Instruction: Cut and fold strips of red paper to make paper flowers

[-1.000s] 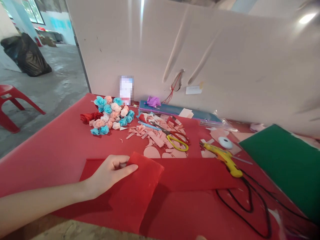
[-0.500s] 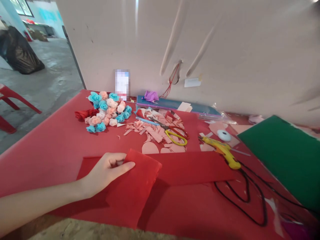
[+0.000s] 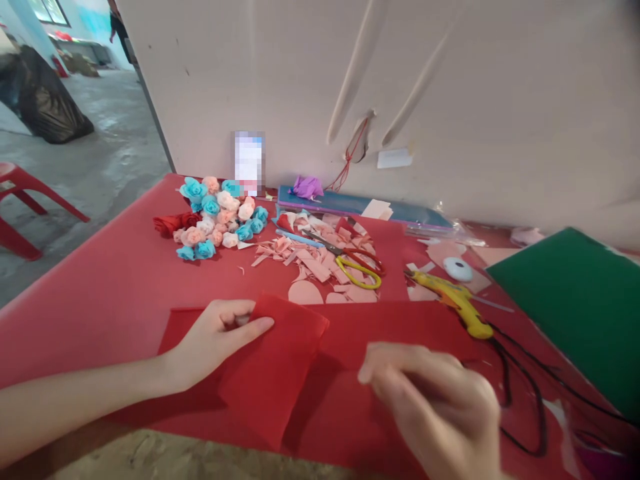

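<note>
My left hand [image 3: 215,343] pinches the upper left corner of a folded red sheet [image 3: 285,367], thumb on top, fingers behind. To its right, my right hand [image 3: 435,393] hangs above the table with its fingers curled and thumb and forefinger together, slightly blurred; whether anything small is between the fingertips is hidden. A longer red strip [image 3: 390,327] lies flat on the table behind both hands. Beyond it are pink paper scraps [image 3: 313,263] with scissors [image 3: 357,270] on them. A yellow glue gun [image 3: 457,303] lies behind my right hand.
Blue, pink and white paper flowers [image 3: 220,213] sit at the back left beside red ones [image 3: 175,223]. A phone [image 3: 249,163] leans on the wall. A green sheet [image 3: 575,313], a white disc [image 3: 457,269] and a black cable [image 3: 543,427] are at the right. A person [image 3: 119,30] stands far off.
My right hand has come into view at the lower right. My left hand still pinches the red sheet. The view has shifted slightly, and a person has appeared in the background.
</note>
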{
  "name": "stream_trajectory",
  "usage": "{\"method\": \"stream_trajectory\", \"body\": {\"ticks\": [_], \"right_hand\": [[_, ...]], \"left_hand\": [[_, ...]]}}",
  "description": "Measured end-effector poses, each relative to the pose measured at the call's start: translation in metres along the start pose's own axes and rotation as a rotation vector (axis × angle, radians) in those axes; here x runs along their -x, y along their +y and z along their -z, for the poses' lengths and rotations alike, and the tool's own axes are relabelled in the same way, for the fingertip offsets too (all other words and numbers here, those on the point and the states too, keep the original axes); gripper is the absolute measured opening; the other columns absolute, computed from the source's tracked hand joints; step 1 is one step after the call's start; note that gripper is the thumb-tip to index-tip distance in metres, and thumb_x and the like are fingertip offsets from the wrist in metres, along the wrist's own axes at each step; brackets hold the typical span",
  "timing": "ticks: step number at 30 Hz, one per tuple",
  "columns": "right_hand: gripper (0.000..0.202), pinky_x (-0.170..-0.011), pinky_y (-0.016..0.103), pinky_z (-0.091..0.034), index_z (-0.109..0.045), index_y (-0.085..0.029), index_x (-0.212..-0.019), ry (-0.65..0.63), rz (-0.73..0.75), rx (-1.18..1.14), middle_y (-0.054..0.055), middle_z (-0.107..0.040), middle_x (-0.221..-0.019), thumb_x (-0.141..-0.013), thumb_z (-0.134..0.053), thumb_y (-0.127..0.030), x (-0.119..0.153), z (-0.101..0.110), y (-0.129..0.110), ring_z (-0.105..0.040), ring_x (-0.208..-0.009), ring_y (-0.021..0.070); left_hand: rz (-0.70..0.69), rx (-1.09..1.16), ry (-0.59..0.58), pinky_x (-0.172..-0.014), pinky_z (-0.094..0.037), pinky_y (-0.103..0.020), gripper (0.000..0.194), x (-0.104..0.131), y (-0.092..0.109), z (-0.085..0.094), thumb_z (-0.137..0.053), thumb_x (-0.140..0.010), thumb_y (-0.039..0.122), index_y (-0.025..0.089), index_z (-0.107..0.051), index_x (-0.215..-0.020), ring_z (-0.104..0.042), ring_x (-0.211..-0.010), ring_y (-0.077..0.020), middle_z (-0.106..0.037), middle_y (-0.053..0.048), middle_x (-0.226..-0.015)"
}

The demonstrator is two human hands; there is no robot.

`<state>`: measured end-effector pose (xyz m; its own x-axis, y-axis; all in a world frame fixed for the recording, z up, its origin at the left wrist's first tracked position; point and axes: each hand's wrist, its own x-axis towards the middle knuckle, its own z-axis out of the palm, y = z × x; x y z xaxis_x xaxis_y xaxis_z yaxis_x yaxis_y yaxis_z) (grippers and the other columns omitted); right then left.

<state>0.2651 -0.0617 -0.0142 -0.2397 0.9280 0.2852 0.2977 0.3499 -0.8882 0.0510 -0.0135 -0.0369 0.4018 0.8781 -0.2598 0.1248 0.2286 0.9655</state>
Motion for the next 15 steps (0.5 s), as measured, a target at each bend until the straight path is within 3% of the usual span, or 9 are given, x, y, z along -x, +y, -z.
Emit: {"method": "stream_trajectory", "body": {"ticks": [2, 3, 5, 8, 12, 15], "right_hand": [[0.015, -0.048, 0.022, -0.044, -0.062, -0.024, -0.075, 0.153, -0.088, 0.054, 0.0, -0.061, -0.062, -0.081, -0.054, -0.036, -0.015, -0.002, 0.004, -0.055, -0.055, 0.0114], [0.015, -0.05, 0.022, -0.045, -0.063, -0.024, -0.081, 0.148, -0.14, 0.055, 0.0, -0.062, -0.068, -0.078, -0.058, -0.037, -0.022, -0.005, 0.006, -0.057, -0.058, 0.0121], [0.027, -0.054, 0.023, -0.048, -0.062, -0.022, -0.094, 0.02, -0.246, 0.005, 0.002, -0.066, -0.08, -0.074, -0.061, -0.04, -0.03, -0.012, 0.008, -0.06, -0.066, 0.014], [0.023, -0.057, 0.023, -0.05, -0.064, -0.02, -0.089, -0.123, -0.346, -0.061, 0.003, -0.068, -0.083, -0.076, -0.058, -0.038, -0.035, -0.024, 0.01, -0.062, -0.069, 0.0147], [0.018, -0.045, 0.022, -0.045, -0.067, -0.02, -0.076, -0.097, -0.378, -0.039, 0.0, -0.065, -0.062, -0.076, -0.058, -0.035, -0.038, -0.024, 0.012, -0.054, -0.047, 0.0108], [0.019, -0.05, 0.023, -0.048, -0.068, -0.021, -0.071, -0.083, -0.324, -0.038, 0.0, -0.064, -0.061, -0.076, -0.058, -0.035, -0.044, -0.012, 0.014, -0.057, -0.054, 0.0127]], "left_hand": [[-0.025, -0.046, 0.01, -0.049, -0.046, -0.019, 0.03, 0.0, 0.0, 0.0, -0.057, -0.075, 0.044, 0.014, -0.062, -0.07, -0.06, -0.058, -0.0138, -0.066, -0.002, -0.066], [-0.037, -0.077, 0.011, -0.049, -0.046, -0.019, 0.03, 0.001, 0.0, -0.001, -0.057, -0.075, 0.043, 0.014, -0.062, -0.069, -0.059, -0.058, -0.0137, -0.065, -0.002, -0.064], [-0.055, -0.126, 0.002, -0.051, -0.047, -0.019, 0.03, 0.001, -0.001, -0.001, -0.055, -0.077, 0.042, 0.014, -0.063, -0.069, -0.06, -0.059, -0.0144, -0.065, -0.001, -0.063], [-0.074, -0.112, -0.07, -0.056, -0.05, -0.021, 0.028, 0.001, -0.003, -0.001, -0.054, -0.08, 0.039, 0.015, -0.067, -0.081, -0.064, -0.068, -0.0167, -0.069, -0.003, -0.074], [-0.059, -0.104, -0.161, -0.065, -0.052, -0.024, 0.023, -0.001, -0.003, -0.002, -0.059, -0.078, 0.034, 0.015, -0.069, -0.087, -0.065, -0.078, -0.019, -0.071, -0.003, -0.084], [-0.001, -0.139, -0.19, -0.062, -0.05, -0.023, 0.024, -0.003, -0.004, -0.001, -0.057, -0.079, 0.034, 0.013, -0.069, -0.08, -0.065, -0.073, -0.0178, -0.071, -0.005, -0.081]]}}
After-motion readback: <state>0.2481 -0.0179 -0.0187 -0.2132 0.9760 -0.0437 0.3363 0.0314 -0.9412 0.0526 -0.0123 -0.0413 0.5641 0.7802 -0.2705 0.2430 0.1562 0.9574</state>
